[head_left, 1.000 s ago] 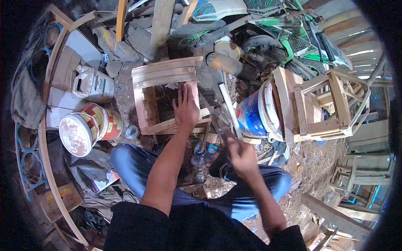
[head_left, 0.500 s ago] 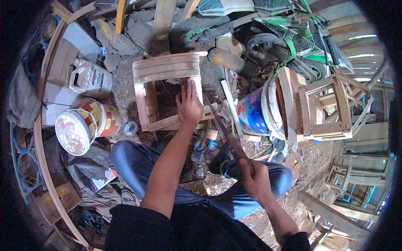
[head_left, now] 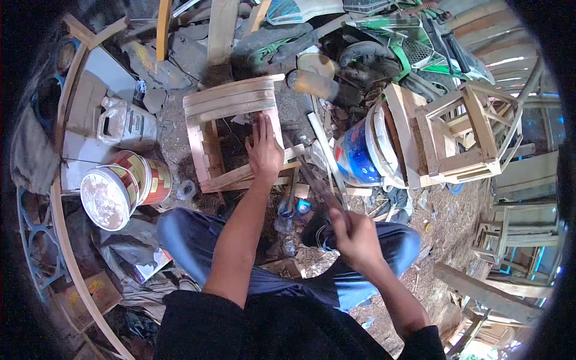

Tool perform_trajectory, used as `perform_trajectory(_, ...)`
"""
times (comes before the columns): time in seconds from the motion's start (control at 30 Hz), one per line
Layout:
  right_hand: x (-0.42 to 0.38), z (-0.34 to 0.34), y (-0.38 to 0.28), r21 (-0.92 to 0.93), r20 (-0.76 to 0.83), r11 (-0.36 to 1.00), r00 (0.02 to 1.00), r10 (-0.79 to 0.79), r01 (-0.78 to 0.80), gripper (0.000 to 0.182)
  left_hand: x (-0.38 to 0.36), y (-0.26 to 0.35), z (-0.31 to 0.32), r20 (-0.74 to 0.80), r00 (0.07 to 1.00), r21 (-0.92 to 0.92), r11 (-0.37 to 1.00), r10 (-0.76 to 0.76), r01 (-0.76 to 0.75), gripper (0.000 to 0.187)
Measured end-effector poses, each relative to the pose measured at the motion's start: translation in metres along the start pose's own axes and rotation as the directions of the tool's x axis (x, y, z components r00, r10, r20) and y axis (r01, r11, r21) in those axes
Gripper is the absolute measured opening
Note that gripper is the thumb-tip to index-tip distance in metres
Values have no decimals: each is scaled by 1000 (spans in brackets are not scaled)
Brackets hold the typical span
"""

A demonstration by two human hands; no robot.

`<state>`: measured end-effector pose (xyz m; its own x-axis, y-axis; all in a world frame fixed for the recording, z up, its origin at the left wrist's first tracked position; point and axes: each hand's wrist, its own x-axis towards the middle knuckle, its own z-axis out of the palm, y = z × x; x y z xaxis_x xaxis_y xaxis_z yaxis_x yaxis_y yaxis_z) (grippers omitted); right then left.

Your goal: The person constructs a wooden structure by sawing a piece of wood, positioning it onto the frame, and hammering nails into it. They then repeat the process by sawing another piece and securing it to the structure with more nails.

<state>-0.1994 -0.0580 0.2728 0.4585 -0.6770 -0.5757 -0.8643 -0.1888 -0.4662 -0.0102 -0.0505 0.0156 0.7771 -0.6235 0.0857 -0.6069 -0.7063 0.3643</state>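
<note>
A small wooden frame (head_left: 231, 103) of pale slats sits on the ground beyond my legs. My left hand (head_left: 265, 153) presses on its right side, fingers stretched out along the wood. One slat (head_left: 288, 155) sticks out past the near right corner of the frame. My right hand (head_left: 355, 237) is wrapped round the handle of a long, dark handsaw (head_left: 313, 182). Its blade, seen nearly edge-on and slightly blurred, slants up to the left and lies at the jutting slat; exact contact is hard to make out.
Right of the frame, a blue paint bucket (head_left: 360, 153) lies tilted beside a wooden stool-like frame (head_left: 468, 135). Stacked paint buckets (head_left: 114, 195) and a white jerrycan (head_left: 127, 123) stand left. A green motorbike (head_left: 414, 45) is behind. Scraps litter the ground.
My right hand and the handsaw have moved forward and slightly left, up in the view. My left hand stays on the frame. The whole view has shifted slightly.
</note>
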Motion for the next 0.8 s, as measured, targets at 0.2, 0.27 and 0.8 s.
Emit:
perform_trajectory(0.2, 106, 70, 12, 198, -120, 968, 984, -133, 155, 49, -5, 1, 0, -16, 1000, -9, 1000, 19, -19, 68)
perform_trajectory(0.27, 120, 86, 21, -9, -260, 964, 930, -258, 265, 50, 0, -3, 2, -21, 999, -36, 999, 32, -32, 67)
perform_trajectory(0.8, 90, 101, 39, 326, -354, 906, 923, -148, 270, 49, 2, -5, 10, 33, 991, 1, 992, 129, -129, 64)
